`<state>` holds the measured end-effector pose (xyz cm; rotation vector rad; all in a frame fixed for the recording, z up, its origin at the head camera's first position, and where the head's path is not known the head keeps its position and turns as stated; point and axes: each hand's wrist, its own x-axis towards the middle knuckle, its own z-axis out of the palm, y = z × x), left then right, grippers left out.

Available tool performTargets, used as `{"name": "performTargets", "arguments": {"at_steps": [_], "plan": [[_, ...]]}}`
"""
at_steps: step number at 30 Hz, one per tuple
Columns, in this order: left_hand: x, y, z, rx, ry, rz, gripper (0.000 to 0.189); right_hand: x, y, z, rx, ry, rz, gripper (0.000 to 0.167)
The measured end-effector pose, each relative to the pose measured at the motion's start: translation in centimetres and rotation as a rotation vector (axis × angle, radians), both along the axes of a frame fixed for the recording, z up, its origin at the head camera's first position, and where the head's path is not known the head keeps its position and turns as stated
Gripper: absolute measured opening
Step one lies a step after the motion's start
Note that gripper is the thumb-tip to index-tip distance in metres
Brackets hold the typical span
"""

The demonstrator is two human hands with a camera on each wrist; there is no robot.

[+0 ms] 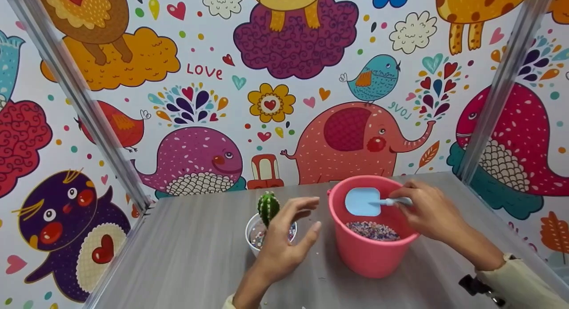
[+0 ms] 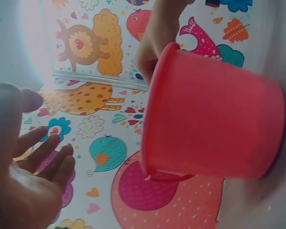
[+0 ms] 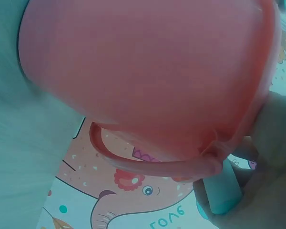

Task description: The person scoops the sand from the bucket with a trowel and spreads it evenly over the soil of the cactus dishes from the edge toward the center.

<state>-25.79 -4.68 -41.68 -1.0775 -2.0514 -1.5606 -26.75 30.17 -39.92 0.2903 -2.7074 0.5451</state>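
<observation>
My right hand [image 1: 430, 213] grips the handle of a light blue toy shovel [image 1: 362, 201], whose bare blade lies over the mouth of a pink bucket [image 1: 371, 258]. Small multicoloured pebbles [image 1: 372, 230] cover the bucket's bottom. In the right wrist view the bucket's side fills most of the picture, and the fingers curl round the blue handle [image 3: 222, 191] by the rim. Between bucket and flowerpot, my left hand [image 1: 282, 246] hovers with fingers spread and nothing in it. Partly hidden behind it stands a white pot [image 1: 250, 238] with a green cactus [image 1: 268, 206] and some pebbles.
The bucket and pot stand on a grey wood-grain table [image 1: 191, 246]. Behind it rises a wall panel [image 1: 271, 135] printed with cartoon animals, with metal posts [image 1: 95, 109] at the corners. The bucket's pink carrying handle [image 3: 152, 167] hangs down on its far side.
</observation>
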Motion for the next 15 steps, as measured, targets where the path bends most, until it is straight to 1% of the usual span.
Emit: {"name": "performTargets", "arguments": {"at_steps": [2, 4, 5, 8, 11, 15], "plan": [[-0.1, 0.7, -0.5, -0.028, -0.043, -0.03, 0.041, -0.2, 0.1, 0.2, -0.009, -0.032, 0.003, 0.033], [-0.3, 1.4, -0.9, -0.057, -0.067, -0.05, 0.039, -0.4, 0.1, 0.4, -0.015, -0.066, 0.005, 0.033], [-0.3, 1.7, -1.0, -0.073, -0.079, -0.053, 0.039, -0.5, 0.2, 0.4, -0.016, -0.083, 0.006, 0.032], [-0.7, 2.6, -1.5, -0.101, -0.084, -0.05, 0.038, -0.8, 0.2, 0.6, 0.004, -0.119, 0.009, 0.031], [-1.1, 3.4, -2.1, -0.124, -0.083, -0.022, 0.037, -1.0, 0.1, 0.8, 0.04, -0.14, 0.016, 0.029], [-1.8, 4.1, -3.0, -0.154, -0.073, 0.057, 0.036, -1.3, -0.2, 0.9, 0.089, -0.149, 0.031, 0.027]]}}
